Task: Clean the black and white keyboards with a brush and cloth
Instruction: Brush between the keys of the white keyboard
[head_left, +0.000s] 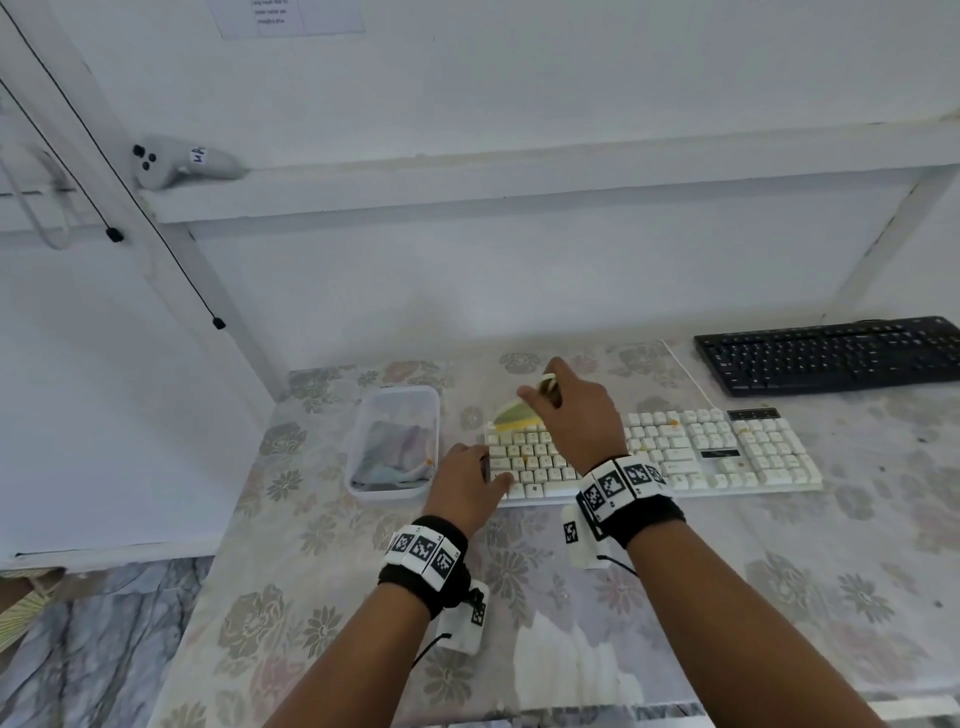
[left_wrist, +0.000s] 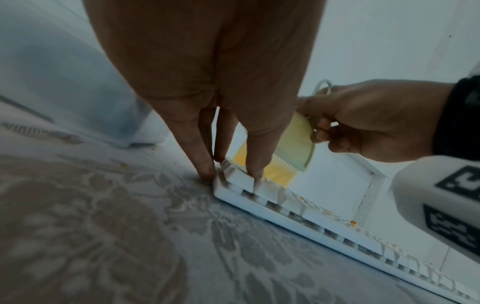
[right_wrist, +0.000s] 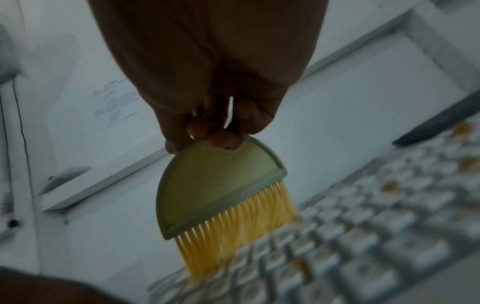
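Note:
A white keyboard (head_left: 727, 452) with orange crumbs on its keys lies across the flowered table; its near edge (left_wrist: 311, 224) shows in the left wrist view and its keys (right_wrist: 376, 226) in the right wrist view. My right hand (head_left: 576, 415) grips a green brush with yellow bristles (head_left: 511, 418) (left_wrist: 296, 148) (right_wrist: 218, 191), whose bristles touch the keyboard's far left corner. My left hand (head_left: 467, 480) presses straight fingers (left_wrist: 205, 162) on the keyboard's left end. A black keyboard (head_left: 831, 356) lies at the far right.
A clear plastic tub (head_left: 395, 441) holding a crumpled cloth (head_left: 395, 454) stands just left of the white keyboard. The wall and a white shelf with a grey controller (head_left: 176, 161) rise behind. The table's left edge (head_left: 234, 519) drops to the floor.

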